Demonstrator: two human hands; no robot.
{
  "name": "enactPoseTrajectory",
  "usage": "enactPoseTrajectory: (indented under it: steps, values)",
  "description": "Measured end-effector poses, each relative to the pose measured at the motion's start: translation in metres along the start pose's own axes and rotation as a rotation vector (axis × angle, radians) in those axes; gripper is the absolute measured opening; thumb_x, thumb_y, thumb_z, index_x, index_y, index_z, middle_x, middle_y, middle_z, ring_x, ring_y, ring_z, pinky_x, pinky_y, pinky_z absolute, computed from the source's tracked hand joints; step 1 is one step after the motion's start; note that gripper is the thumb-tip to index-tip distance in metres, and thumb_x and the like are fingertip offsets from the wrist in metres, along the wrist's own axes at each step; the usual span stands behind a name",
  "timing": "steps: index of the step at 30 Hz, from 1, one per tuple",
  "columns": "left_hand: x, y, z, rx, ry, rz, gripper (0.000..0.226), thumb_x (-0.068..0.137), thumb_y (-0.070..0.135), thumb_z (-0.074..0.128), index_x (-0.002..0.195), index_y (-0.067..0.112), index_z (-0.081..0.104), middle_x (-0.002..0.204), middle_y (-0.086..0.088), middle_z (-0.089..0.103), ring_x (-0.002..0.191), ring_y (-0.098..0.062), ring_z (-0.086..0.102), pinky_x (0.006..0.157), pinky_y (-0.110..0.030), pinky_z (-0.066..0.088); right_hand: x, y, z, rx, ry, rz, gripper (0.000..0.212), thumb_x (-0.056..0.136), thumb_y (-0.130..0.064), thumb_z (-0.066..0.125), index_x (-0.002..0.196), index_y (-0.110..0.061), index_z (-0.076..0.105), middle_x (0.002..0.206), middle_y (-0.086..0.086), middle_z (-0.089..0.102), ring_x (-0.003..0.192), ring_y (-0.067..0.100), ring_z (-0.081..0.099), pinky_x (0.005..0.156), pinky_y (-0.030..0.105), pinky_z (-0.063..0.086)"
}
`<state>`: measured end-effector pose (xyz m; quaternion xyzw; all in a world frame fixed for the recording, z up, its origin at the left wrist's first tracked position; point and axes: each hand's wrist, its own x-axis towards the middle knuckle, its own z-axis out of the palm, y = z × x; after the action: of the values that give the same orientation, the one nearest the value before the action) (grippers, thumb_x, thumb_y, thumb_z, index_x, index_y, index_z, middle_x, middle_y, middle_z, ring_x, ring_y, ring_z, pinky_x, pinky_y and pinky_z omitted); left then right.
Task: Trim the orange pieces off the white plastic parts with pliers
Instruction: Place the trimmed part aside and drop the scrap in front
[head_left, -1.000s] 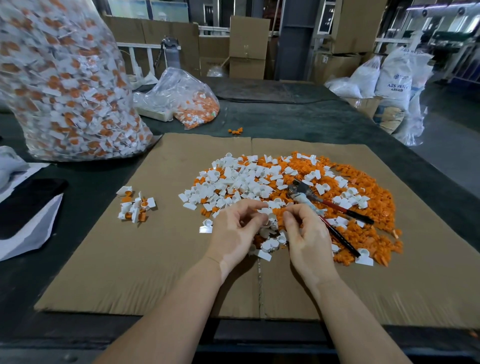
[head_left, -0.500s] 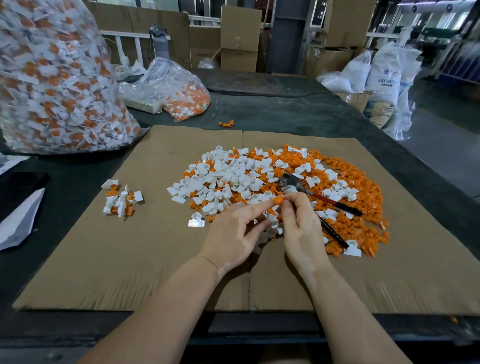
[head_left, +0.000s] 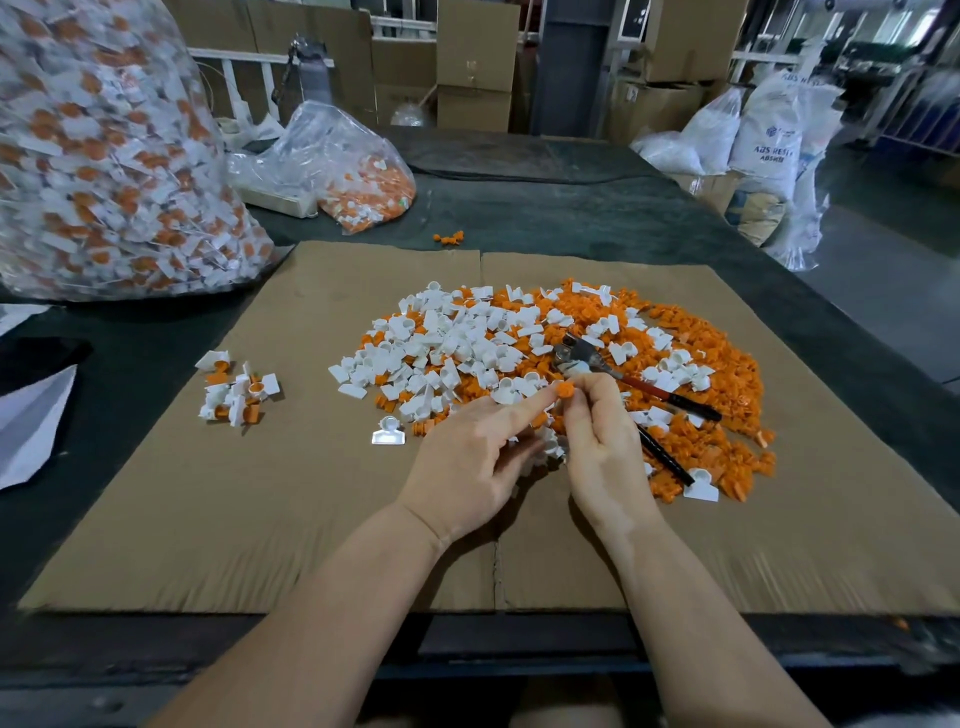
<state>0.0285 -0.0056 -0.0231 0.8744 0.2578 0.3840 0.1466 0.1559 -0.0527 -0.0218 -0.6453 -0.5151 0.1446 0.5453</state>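
A heap of white plastic parts and loose orange pieces lies on a cardboard sheet. My left hand and my right hand meet fingertip to fingertip above the heap's near edge. Between them they pinch one small orange piece. The pliers, with red and black handles, lie open on the heap just beyond my right fingers. Neither hand holds them, and my right hand covers part of the nearer handle.
A small heap of parts with orange still on them sits at the left of the cardboard. Single white parts lie near the heap. A big bag of parts and a smaller bag stand behind, with sacks at the right.
Both hands have lifted from the near edge of the heap and drawn together, now pinching an orange piece at their fingertips. The pliers have not moved on the heap.
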Motion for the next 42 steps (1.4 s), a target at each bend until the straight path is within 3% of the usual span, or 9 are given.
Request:
enactPoseTrajectory:
  steps: [4,10,17,23,27,32,36,40,42]
  values:
    - [-0.0002,0.0003,-0.0001,0.005,-0.004,-0.003,0.046,0.085,0.017,0.060,0.130,0.011,0.055,0.076,0.001,0.061,0.072,-0.002,0.037,0.067,-0.010,0.031,0.0000,0.0002,0.0006,0.001,0.003,0.001,0.013,0.100,-0.016,0.037,0.095,-0.019,0.049,0.083,-0.003,0.055,0.078,0.015,0.052,0.072,0.044,0.046]
    - [0.0000,-0.0031,0.0007,-0.058,-0.021,-0.075,0.043,0.089,0.019,0.060,0.132,0.018,0.053,0.086,-0.004,0.065,0.076,-0.013,0.053,0.068,-0.018,0.040,-0.0001,0.0007,0.0020,-0.007,0.016,-0.019,0.013,0.099,-0.017,0.038,0.096,-0.014,0.051,0.081,0.002,0.056,0.073,0.019,0.051,0.068,0.047,0.046]
    - [0.0005,-0.0051,0.0025,-0.073,-0.018,-0.110,0.042,0.090,0.023,0.060,0.131,0.022,0.053,0.089,-0.003,0.066,0.080,-0.017,0.057,0.072,-0.019,0.040,0.0006,0.0021,0.0032,0.008,0.008,-0.038,0.012,0.098,-0.020,0.041,0.093,-0.017,0.051,0.077,-0.003,0.054,0.069,0.013,0.049,0.063,0.039,0.044]
    - [-0.0003,-0.0052,0.0028,-0.084,0.004,-0.122,0.044,0.089,0.021,0.061,0.132,0.021,0.053,0.088,-0.002,0.066,0.080,-0.017,0.057,0.073,-0.023,0.042,0.0006,0.0023,0.0036,0.035,0.021,-0.030,0.018,0.098,-0.021,0.042,0.084,-0.031,0.047,0.071,-0.006,0.050,0.063,0.009,0.044,0.059,0.026,0.037]
    - [-0.0001,-0.0018,0.0006,-0.109,0.045,-0.124,0.052,0.087,0.017,0.063,0.137,0.018,0.046,0.084,0.001,0.065,0.077,-0.015,0.056,0.073,-0.025,0.045,0.0001,0.0032,0.0037,0.031,0.031,-0.030,0.016,0.097,-0.021,0.042,0.084,-0.028,0.047,0.071,-0.006,0.048,0.064,0.011,0.042,0.059,0.026,0.035]
    - [-0.0016,-0.0001,-0.0006,-0.035,0.003,-0.059,0.051,0.090,0.021,0.060,0.138,0.017,0.044,0.083,-0.006,0.065,0.075,-0.018,0.055,0.071,-0.029,0.047,0.0001,0.0046,0.0033,0.047,0.029,-0.010,0.011,0.097,-0.021,0.043,0.087,-0.022,0.049,0.072,-0.005,0.048,0.065,0.012,0.042,0.059,0.027,0.034]
    - [-0.0007,0.0002,-0.0006,0.004,0.034,-0.026,0.049,0.088,0.020,0.060,0.134,0.013,0.050,0.080,-0.003,0.065,0.071,-0.009,0.049,0.067,-0.018,0.039,-0.0001,0.0043,0.0024,0.046,0.046,-0.005,0.009,0.097,-0.020,0.044,0.089,-0.020,0.050,0.073,-0.003,0.050,0.064,0.012,0.043,0.058,0.026,0.033]
    - [0.0027,-0.0053,-0.0008,-0.259,0.088,-0.328,0.031,0.088,0.015,0.064,0.119,0.019,0.064,0.080,0.016,0.063,0.076,-0.003,0.059,0.072,-0.009,0.044,-0.0001,0.0037,0.0030,0.011,0.059,-0.022,0.009,0.096,-0.021,0.046,0.089,-0.020,0.051,0.075,-0.004,0.050,0.068,0.014,0.044,0.061,0.027,0.035]
    - [0.0045,-0.0091,-0.0002,-0.365,0.102,-0.457,0.023,0.089,0.015,0.063,0.111,0.019,0.068,0.081,0.012,0.066,0.078,-0.003,0.063,0.071,-0.007,0.044,0.0005,0.0045,0.0039,-0.012,0.053,-0.032,0.010,0.096,-0.021,0.046,0.090,-0.017,0.052,0.075,-0.004,0.050,0.068,0.014,0.044,0.061,0.026,0.034]
